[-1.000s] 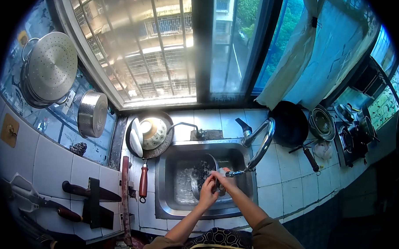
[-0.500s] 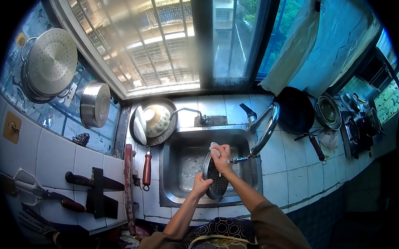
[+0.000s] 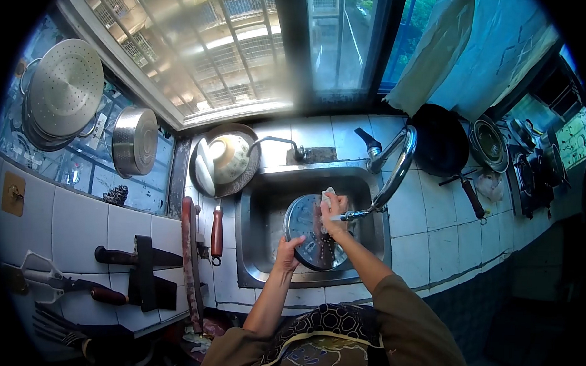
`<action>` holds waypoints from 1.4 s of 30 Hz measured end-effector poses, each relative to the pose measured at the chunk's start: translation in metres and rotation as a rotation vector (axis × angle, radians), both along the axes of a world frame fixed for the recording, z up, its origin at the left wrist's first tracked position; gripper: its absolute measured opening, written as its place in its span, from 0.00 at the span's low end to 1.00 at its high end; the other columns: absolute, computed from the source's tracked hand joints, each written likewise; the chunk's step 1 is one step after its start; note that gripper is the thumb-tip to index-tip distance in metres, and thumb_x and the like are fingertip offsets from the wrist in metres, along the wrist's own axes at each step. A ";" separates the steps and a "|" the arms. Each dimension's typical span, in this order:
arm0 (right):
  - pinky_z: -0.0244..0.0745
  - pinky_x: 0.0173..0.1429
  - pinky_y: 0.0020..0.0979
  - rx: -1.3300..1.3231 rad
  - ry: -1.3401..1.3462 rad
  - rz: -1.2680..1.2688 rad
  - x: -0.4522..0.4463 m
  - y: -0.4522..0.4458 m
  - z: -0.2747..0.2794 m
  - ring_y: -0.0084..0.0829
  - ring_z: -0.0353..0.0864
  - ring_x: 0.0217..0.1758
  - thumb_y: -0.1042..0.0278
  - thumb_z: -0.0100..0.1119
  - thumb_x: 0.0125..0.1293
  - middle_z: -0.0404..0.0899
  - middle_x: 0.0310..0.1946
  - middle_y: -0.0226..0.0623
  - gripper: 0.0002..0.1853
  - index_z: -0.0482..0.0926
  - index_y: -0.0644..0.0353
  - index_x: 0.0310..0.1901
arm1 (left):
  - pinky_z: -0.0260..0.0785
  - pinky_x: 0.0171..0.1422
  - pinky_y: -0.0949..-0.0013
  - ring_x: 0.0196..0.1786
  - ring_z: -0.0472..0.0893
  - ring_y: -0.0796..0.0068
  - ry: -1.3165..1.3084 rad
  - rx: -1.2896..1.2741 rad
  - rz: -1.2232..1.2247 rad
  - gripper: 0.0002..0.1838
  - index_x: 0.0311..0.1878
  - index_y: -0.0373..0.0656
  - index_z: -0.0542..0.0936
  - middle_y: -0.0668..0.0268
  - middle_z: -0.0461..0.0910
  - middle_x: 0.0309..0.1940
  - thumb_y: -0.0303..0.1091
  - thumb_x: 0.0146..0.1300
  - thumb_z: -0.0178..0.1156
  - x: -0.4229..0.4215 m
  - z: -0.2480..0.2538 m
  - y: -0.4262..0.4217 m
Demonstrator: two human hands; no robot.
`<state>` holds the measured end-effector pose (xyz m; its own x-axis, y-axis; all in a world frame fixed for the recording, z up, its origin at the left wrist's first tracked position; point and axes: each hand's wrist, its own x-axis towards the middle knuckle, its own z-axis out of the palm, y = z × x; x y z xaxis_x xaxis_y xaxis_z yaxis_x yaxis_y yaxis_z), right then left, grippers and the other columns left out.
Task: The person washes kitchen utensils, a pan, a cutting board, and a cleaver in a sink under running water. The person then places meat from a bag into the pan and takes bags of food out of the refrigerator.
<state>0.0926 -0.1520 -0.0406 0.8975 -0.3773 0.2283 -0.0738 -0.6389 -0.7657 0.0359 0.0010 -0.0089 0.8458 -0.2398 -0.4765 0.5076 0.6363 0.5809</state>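
Note:
Over the sink (image 3: 246, 262), a round metal steamer tray (image 3: 302, 225) with small holes is held tilted, its shiny wet face toward me. My left hand (image 3: 288, 252) grips its lower left edge, thumb on the face and fingers hidden underneath. At the upper right of the tray, my right hand (image 3: 336, 213) closes around a crumpled white cloth (image 3: 328, 197) that touches the metal. The faucet spout (image 3: 353, 216) ends right beside my right hand, with the curved chrome faucet (image 3: 403, 164) rising behind it.
Left of the sink a pan (image 3: 245, 175) holds bowls. A black wok (image 3: 439, 143) and a stacked colander (image 3: 489, 145) stand on the right counter. Knives (image 3: 158, 259) hang at the left wall. Perforated pots (image 3: 67, 88) rest on the left sill.
The steamer tray has turned from nearly edge-on to showing its broad face. My right hand with the cloth has shifted slightly right and down; my left hand still grips the edge.

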 end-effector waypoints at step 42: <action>0.65 0.49 0.45 -0.266 0.352 0.023 -0.058 -0.040 -0.018 0.51 0.68 0.45 0.62 0.54 0.52 0.70 0.44 0.47 0.12 0.76 0.56 0.37 | 0.65 0.56 0.57 0.50 0.74 0.60 0.213 -0.201 0.168 0.19 0.54 0.36 0.66 0.56 0.73 0.48 0.37 0.63 0.46 0.002 -0.019 -0.001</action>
<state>0.0343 -0.1920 -0.0585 0.9456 -0.3253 -0.0066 -0.2839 -0.8150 -0.5052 0.0379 -0.0004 -0.0276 0.7679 -0.2129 -0.6041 0.4828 0.8122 0.3275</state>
